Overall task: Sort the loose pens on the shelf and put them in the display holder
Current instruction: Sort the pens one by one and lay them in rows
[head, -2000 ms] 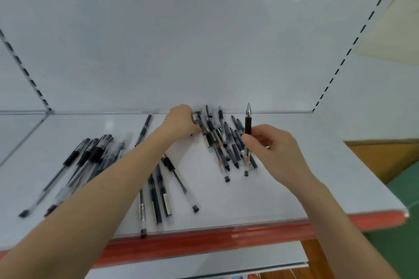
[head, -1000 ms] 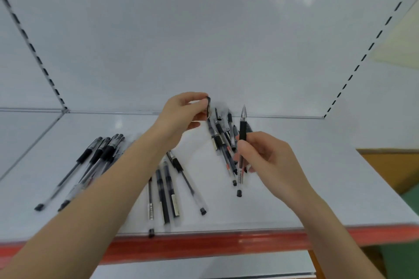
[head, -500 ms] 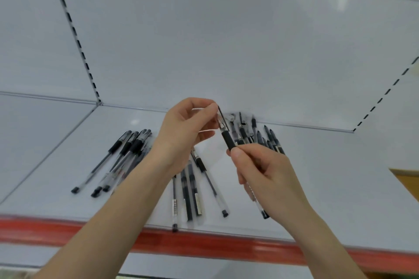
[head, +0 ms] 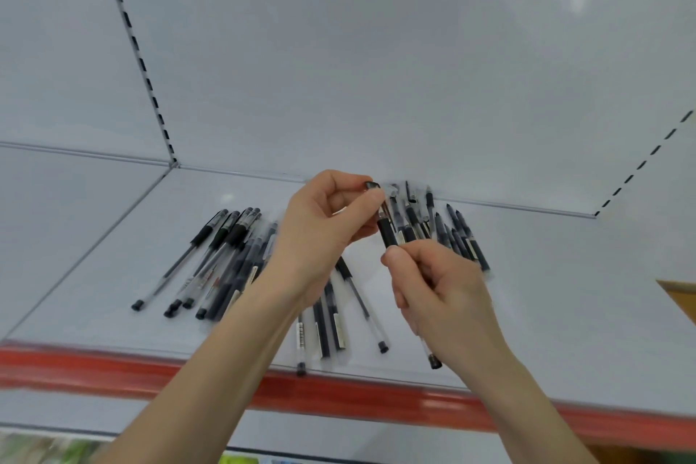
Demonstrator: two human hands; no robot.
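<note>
My right hand (head: 444, 294) grips a black-grip pen (head: 388, 235) by its barrel, tip end pointing up, and its tail end sticks out below my palm. My left hand (head: 324, 226) pinches a small dark pen cap (head: 371, 185) on the top end of that pen. Loose pens lie on the white shelf (head: 565, 294) in three groups: a left pile (head: 222, 260), a few in the middle (head: 331, 316) partly under my left wrist, and a back pile (head: 448, 234) behind my hands. No display holder shows.
The shelf has a red front edge (head: 339, 394) and a white back panel (head: 376, 68) with slotted uprights (head: 139, 60). A brown wooden surface (head: 681, 298) shows at the far right. Bare shelf lies to the right of the pens.
My left hand lifted a cap off the back pile and brought it to the top of the pen that my right hand holds. The view swung to the left.
</note>
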